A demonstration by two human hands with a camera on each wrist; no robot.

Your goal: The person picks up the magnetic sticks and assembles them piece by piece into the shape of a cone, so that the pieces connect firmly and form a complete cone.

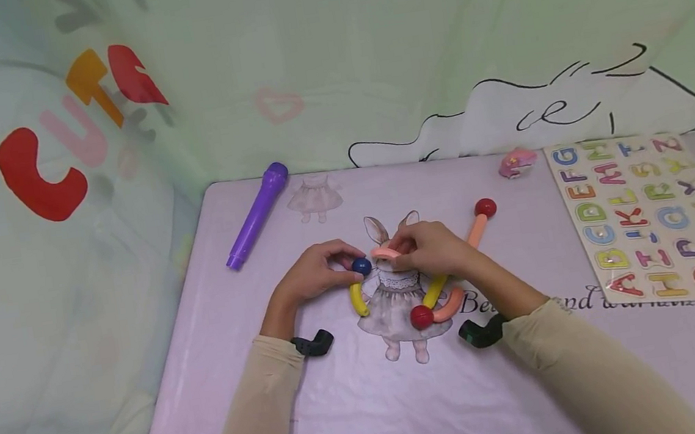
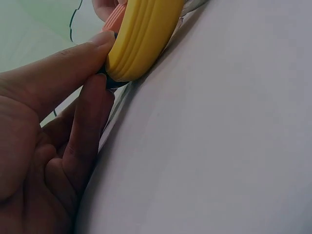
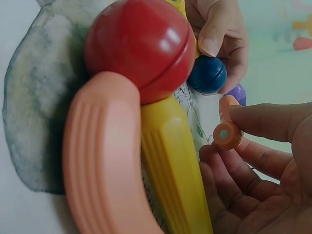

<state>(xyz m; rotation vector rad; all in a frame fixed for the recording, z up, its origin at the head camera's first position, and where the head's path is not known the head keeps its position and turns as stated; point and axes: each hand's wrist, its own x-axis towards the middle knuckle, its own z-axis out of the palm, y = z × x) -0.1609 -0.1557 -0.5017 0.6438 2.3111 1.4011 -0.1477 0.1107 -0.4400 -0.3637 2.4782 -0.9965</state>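
Observation:
My left hand (image 1: 317, 272) pinches a dark blue ball (image 1: 362, 266) between thumb and fingers. A curved yellow rod (image 1: 358, 300) is joined to that ball, and its ribbed side (image 2: 146, 39) shows large in the left wrist view. With thumb and fingertips, my right hand (image 1: 433, 248) holds a curved orange rod (image 1: 383, 253) close to the blue ball. In the right wrist view this rod's end shows a small silvery disc (image 3: 224, 134). Below the right hand, a red ball (image 1: 422, 317) touches a yellow rod (image 1: 436, 291) and another curved orange rod (image 1: 449, 305).
Beyond the right hand lies a second red ball (image 1: 485, 208) with an orange rod (image 1: 477, 231). A purple toy microphone (image 1: 257, 215) is at the back left. An alphabet board (image 1: 648, 219) covers the right side, near a small pink toy (image 1: 516, 162). Printed fabric walls border the table.

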